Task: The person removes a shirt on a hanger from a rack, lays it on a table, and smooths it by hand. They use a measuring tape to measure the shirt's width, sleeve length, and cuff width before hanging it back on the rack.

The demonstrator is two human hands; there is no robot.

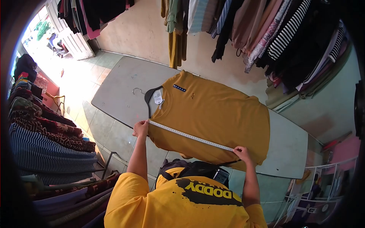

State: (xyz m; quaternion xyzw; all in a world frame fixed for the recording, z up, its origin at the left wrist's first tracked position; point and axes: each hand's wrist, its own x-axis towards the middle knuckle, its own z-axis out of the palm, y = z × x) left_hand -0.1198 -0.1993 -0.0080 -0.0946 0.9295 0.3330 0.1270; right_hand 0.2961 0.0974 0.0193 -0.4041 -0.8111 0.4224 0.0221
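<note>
A mustard shirt (220, 110) lies spread on the grey table (118, 81), its neck toward the left and a black hanger (148, 99) inside the collar. A white tag (157, 97) and a dark size strip (179, 88) show near the neck. Across the shirt's near side runs a white measuring tape (190, 135), stretched straight. My left hand (141, 128) pinches one end of it by the shoulder. Farther right, my right hand (242, 153) grips the tape near the lower part of the shirt.
Clothes (281, 34) hang along the wall beyond the table. More garments (53, 144) hang on a rack at the left. A white wire rack (323, 190) stands at the lower right. An open doorway (45, 34) with a white door is at the upper left.
</note>
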